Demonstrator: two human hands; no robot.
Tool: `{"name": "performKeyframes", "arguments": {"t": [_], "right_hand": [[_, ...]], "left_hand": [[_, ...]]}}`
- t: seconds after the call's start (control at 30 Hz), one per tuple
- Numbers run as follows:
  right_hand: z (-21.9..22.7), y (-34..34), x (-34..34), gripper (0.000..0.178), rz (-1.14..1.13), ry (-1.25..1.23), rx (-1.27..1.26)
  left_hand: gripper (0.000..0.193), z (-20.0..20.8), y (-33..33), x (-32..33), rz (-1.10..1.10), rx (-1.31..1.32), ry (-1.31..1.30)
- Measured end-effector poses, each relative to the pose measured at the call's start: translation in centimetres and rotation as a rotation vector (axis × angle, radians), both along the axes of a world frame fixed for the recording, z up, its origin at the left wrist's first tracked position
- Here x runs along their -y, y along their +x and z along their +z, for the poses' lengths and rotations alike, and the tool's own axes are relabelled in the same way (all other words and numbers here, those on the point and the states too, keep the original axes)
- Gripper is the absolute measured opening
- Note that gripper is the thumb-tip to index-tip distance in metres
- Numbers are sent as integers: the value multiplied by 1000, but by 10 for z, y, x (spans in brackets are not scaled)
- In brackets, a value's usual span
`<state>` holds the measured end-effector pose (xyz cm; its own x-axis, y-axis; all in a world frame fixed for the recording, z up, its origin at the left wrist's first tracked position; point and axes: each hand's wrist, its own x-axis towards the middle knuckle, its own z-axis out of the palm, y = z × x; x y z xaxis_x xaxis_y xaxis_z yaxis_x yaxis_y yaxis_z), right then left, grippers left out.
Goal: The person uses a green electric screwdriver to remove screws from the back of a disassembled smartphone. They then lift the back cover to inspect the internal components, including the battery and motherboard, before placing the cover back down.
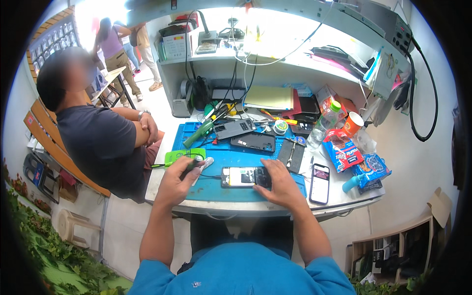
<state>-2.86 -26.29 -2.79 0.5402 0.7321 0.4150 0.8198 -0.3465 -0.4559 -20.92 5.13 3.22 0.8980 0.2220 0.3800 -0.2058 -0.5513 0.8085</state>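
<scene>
**Two hands at an opened phone on a blue mat**

The right hand (281,183) presses its fingers (263,173) onto the end of the opened phone (244,176), pinning it flat on the blue mat (216,189). The left hand (178,182) is clenched round a dark pen-like tool (191,164), its tip hidden. Just beyond lie a green case (183,156), a dark back cover (253,142) and two black strips (291,155). A lit phone (319,183) rests by the worktop (339,196) edge (snack packets (342,150) crowd the right). A seated person (101,137) blocks the left side.
</scene>
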Motion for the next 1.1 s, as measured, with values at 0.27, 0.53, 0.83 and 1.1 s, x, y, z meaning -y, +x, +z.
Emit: {"name": "performKeyframes", "arguments": {"t": [0.27, 0.53, 0.83, 1.1], "right_hand": [[-16, 0, -5, 87, -30, -59, 55], [-13, -4, -4, 83, -51, -14, 82], [-14, -4, -4, 81, -42, 11, 61], [-13, -6, -4, 80, -54, 5, 61]], "left_hand": [[38, -44, -26, -7, 142, 313, -491], [39, -78, -13, 6, 209, 352, -470], [37, -108, -2, 11, 247, 269, -491], [36, -110, -2, 1, 217, 315, -603]]}}
